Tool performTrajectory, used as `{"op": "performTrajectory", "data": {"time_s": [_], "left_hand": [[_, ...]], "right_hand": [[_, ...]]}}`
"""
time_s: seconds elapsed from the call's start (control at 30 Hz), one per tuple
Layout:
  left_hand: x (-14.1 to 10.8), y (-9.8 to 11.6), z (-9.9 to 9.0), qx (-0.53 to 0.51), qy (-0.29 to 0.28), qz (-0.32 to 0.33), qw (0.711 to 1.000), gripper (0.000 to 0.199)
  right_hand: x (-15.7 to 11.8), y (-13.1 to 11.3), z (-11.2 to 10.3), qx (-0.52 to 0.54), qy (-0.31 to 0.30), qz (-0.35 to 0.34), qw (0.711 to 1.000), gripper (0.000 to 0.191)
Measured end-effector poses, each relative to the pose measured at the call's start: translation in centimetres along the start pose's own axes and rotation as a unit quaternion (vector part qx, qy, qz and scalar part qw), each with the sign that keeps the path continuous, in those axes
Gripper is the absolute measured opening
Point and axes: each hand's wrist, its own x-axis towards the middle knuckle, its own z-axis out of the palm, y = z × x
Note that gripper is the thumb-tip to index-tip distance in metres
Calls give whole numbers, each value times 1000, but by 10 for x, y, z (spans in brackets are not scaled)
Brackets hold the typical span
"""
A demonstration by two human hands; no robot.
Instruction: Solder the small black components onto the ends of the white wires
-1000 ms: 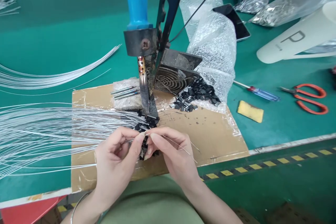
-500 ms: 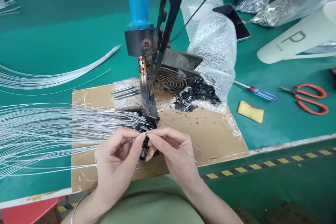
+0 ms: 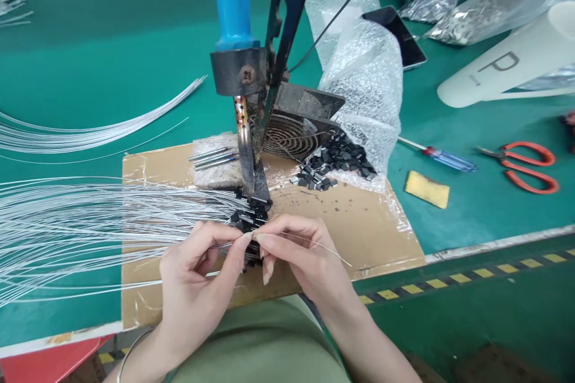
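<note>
One wire [image 3: 335, 252] | slants down-right | right hand [image 3: 317, 266] pinching it | left hand [image 3: 195, 287] pinching something

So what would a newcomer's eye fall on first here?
Probably the blue soldering iron, pointing down at the centre. Lower down, the left hand and right hand meet, pinching a thin wire. White wires spread across the left, and orange-handled scissors lie far right.

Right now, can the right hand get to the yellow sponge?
Probably yes: nothing covers the yellow sponge, and the way across the cardboard looks free. But the right hand seems busy pinching a thin wire.
</note>
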Motion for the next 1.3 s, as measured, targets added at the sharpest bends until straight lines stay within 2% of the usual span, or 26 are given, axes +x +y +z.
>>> {"op": "performTrajectory", "data": {"time_s": [0.1,0.3,0.6,0.8,1.13,1.3], "left_hand": [[0,3,2,-11,4,-10,1000,11],[-3,10,10,-42,48,-65,996,13],[-6,-1,6,-14,32,-3,999,8],[-6,-1,7,-8,31,-3,999,7],[-2,3,-2,25,-4,29,999,10],[-2,4,1,16,8,6,1000,9]], "right_hand": [[1,0,-1,-2,-3,8,1000,13],[-1,4,3,28,7,5,1000,14],[-2,8,7,17,27,-18,999,11],[-3,8,7,17,24,-27,999,9],[1,1,1,23,4,18,1000,15],[1,2,2,33,7,24,999,14]]}}
